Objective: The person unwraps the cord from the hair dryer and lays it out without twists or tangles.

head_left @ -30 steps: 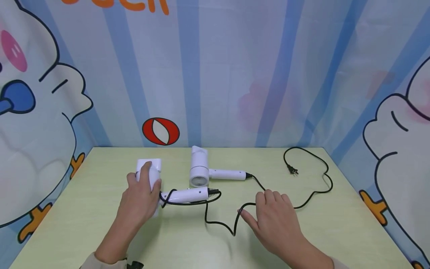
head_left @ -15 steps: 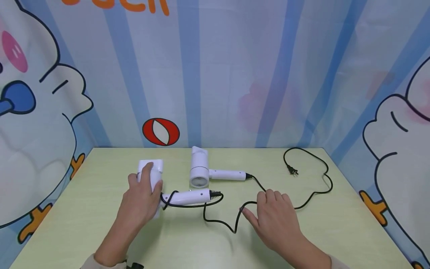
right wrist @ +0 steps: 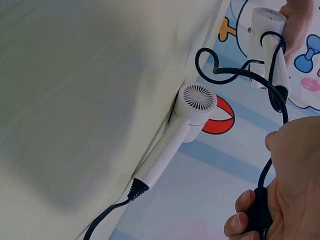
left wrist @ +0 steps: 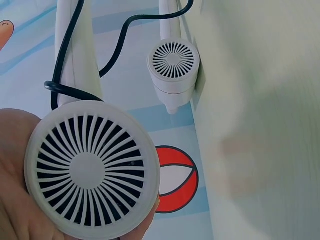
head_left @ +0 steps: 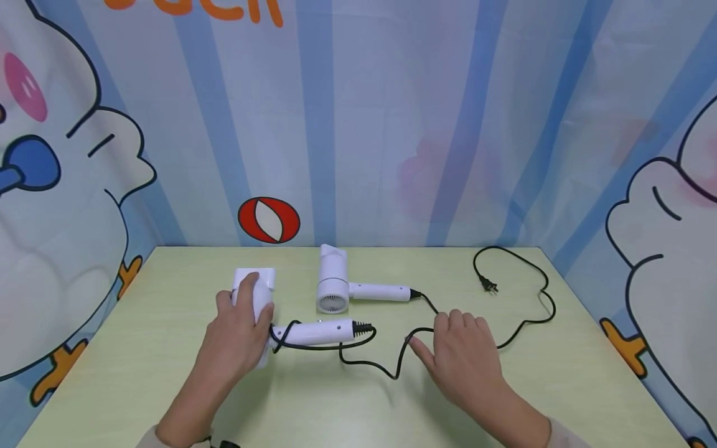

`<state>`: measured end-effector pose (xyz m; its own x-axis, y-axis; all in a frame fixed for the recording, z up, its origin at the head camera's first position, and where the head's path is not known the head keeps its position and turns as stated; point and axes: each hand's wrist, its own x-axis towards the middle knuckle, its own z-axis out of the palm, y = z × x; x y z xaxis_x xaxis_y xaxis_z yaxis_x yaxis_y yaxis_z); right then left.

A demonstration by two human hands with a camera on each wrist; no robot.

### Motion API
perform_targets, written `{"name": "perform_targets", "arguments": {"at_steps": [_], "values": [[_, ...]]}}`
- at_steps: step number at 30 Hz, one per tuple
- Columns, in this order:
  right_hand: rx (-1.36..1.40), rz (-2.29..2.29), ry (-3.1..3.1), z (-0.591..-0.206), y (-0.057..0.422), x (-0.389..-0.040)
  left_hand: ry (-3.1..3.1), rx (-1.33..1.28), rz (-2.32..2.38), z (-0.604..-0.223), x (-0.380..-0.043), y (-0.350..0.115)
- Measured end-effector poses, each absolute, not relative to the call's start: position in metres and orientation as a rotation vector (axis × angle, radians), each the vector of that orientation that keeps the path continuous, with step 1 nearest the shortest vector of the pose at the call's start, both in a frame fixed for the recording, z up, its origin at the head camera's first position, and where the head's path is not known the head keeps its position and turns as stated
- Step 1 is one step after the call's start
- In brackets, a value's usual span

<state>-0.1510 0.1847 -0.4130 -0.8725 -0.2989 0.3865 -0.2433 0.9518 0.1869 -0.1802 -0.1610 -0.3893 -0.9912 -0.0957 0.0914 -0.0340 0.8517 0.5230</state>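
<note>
My left hand grips the barrel of a white hair dryer on the left side, its handle pointing right. A black cord loops round that handle. The round slotted intake grille of this dryer fills much of the left wrist view. A flat white piece shows just beyond my fingers; how it joins the dryer is unclear. With curled fingers, my right hand holds the other end of this cord. In the right wrist view a black plug sits between its thumb and fingers, its prongs hidden.
A second white hair dryer lies behind, handle to the right. Its black cord passes behind my right hand and curves to a two-prong plug at the back right. A printed curtain stands behind the pale table.
My left hand and its hair dryer have shifted slightly right and towards me. My right hand has moved a little right and away from me, drawing the cord's bend along.
</note>
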Motion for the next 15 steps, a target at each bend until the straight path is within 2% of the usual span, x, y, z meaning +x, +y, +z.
{"name": "perform_targets", "arguments": {"at_steps": [15], "values": [[0.330, -0.133, -2.668, -0.411, 0.191, -0.168, -2.936, 0.125, -0.820, -0.386, -0.179, -0.159]]}}
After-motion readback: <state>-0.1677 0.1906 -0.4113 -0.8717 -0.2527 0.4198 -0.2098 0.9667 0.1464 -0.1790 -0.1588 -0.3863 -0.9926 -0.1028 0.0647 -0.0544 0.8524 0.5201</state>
